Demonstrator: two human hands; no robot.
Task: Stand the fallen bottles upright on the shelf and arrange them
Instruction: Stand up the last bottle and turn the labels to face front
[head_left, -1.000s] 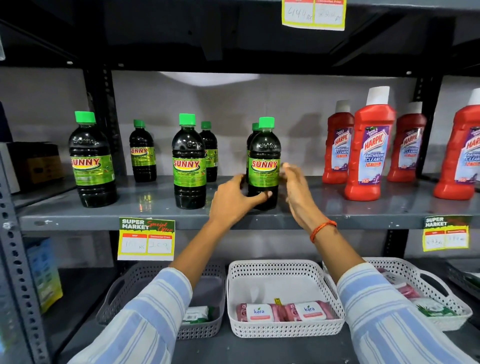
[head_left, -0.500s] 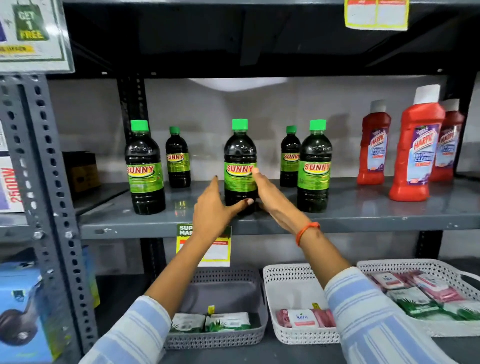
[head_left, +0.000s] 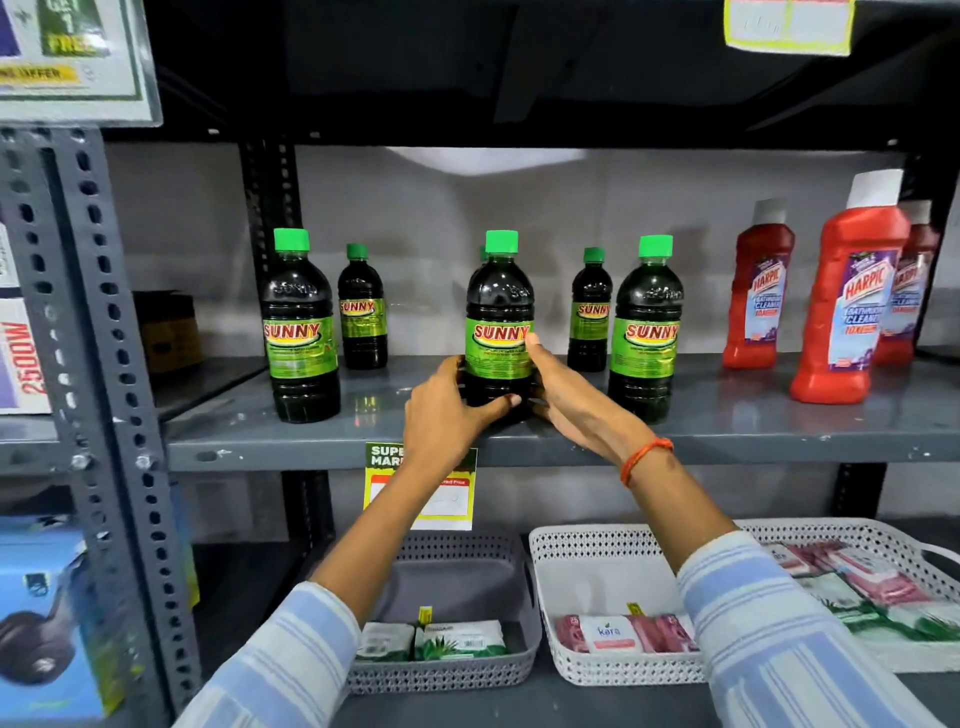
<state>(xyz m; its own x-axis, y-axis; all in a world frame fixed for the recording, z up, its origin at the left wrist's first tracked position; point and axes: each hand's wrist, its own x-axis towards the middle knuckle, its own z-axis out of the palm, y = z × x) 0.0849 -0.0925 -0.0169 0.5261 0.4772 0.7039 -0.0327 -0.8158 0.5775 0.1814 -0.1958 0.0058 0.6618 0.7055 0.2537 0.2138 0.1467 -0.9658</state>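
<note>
Several dark Sunny bottles with green caps stand upright on the grey shelf (head_left: 727, 431). The middle front bottle (head_left: 500, 312) is gripped low on both sides: my left hand (head_left: 449, 415) wraps its base from the left, my right hand (head_left: 566, 402) presses its label and base from the right. Another front bottle (head_left: 300, 327) stands at the left and one (head_left: 647, 332) at the right. Two smaller-looking ones stand further back (head_left: 362, 312) (head_left: 590, 312). A further green cap peeks out behind the held bottle.
Red Harpic bottles (head_left: 852, 301) stand at the shelf's right. A perforated steel upright (head_left: 104, 364) rises at the left. Below, a grey basket (head_left: 467, 670) and white baskets (head_left: 613, 670) hold wipe packs. A yellow price tag (head_left: 452, 499) hangs from the shelf edge.
Both hands left the right front bottle and moved left to the middle front bottle, closing around its lower half. The view shifted left.
</note>
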